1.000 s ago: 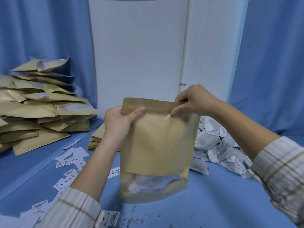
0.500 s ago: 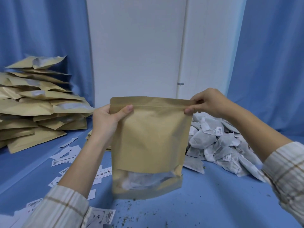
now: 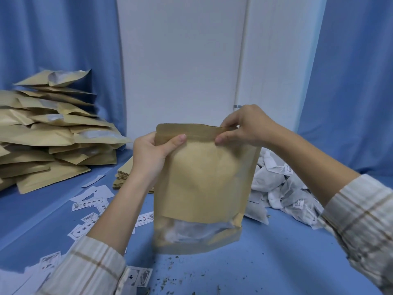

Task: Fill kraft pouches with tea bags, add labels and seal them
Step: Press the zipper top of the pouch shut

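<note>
A kraft pouch (image 3: 204, 179) stands upright in the middle, held above the blue table, with white tea bags showing through its clear bottom window. My left hand (image 3: 153, 154) grips its top left corner, thumb across the zip strip. My right hand (image 3: 244, 126) pinches the zip strip right of the middle, between thumb and fingers. A heap of loose white tea bags (image 3: 280, 188) lies behind the pouch on the right. Paper labels (image 3: 91, 204) are scattered on the table at the left.
A tall pile of filled kraft pouches (image 3: 49, 135) sits at the far left. A flat stack of empty pouches (image 3: 125, 173) lies behind my left wrist. Tea crumbs (image 3: 170, 273) dot the blue table (image 3: 287, 252) near me. Blue curtains and a white door close the back.
My right hand slid from the pouch's top right corner back toward the middle of the zip strip. The pouch shifted slightly right; my left hand kept its grip.
</note>
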Available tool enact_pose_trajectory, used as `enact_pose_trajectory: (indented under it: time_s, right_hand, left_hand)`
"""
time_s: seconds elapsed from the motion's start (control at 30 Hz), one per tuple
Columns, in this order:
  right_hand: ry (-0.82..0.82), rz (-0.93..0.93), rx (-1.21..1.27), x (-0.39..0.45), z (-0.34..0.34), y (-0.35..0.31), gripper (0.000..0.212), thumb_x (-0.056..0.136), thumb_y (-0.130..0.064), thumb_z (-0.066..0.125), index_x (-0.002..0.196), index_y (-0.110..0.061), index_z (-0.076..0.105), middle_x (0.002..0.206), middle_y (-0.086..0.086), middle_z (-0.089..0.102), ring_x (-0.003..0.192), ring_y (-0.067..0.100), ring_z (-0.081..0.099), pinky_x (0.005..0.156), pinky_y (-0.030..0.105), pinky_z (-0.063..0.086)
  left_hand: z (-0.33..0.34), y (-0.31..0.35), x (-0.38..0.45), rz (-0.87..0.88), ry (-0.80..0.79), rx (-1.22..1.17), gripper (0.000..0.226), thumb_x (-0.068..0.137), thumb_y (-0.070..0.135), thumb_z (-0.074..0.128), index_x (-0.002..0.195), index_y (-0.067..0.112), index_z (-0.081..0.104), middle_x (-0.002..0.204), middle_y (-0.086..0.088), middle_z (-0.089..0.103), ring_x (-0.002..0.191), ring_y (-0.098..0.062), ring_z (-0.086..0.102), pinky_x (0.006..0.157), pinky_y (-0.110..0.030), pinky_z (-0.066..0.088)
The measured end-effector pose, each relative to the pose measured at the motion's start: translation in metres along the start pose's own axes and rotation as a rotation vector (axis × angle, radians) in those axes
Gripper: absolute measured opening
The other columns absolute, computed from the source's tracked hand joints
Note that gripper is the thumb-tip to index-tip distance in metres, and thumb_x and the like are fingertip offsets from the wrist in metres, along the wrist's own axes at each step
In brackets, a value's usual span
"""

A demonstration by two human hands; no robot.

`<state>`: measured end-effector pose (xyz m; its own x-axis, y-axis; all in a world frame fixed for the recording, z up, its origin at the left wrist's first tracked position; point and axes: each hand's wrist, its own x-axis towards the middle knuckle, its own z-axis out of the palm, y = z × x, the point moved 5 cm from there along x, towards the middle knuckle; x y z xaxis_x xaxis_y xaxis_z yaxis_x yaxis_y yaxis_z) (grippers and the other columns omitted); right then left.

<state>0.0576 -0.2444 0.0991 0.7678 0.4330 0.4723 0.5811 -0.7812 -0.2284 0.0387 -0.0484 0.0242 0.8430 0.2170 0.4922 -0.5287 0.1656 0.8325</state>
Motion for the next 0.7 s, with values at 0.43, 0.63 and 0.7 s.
enact_pose_trajectory:
  time_s: [0.43,0.63,0.7]
  right_hand:
    - [0.025,-0.025,-0.017,0.012,0.016,-0.030,0.047,0.070,-0.043,0.075,0.071,0.002,0.061,0.057,0.009,0.040,0.057,0.013,0.033,0.074,0.039,0.038]
    - [0.012,-0.068,0.057,0.010,0.018,-0.038,0.054,0.063,-0.040,0.081,0.049,-0.007,0.040,0.050,-0.001,0.022,0.054,0.011,0.021,0.056,0.029,0.021]
    - [0.030,-0.079,0.068,0.012,0.018,-0.037,0.056,0.062,-0.041,0.081,0.052,0.000,0.044,0.050,0.000,0.023,0.055,0.011,0.021,0.067,0.030,0.036]
  left_hand:
    - [0.009,-0.002,0.000,0.036,-0.008,0.087,0.010,0.071,0.017,0.079,0.071,0.019,0.069,0.070,0.008,0.072,0.064,-0.005,0.066,0.057,-0.018,0.051]
    - [0.014,-0.005,0.001,0.062,-0.014,0.152,0.012,0.075,0.024,0.076,0.065,0.029,0.071,0.072,0.010,0.072,0.071,-0.008,0.066,0.066,-0.026,0.051]
    - [0.019,-0.007,0.001,0.031,-0.055,0.094,0.014,0.079,0.022,0.073,0.066,0.029,0.072,0.071,0.009,0.072,0.071,-0.009,0.065,0.067,-0.025,0.050]
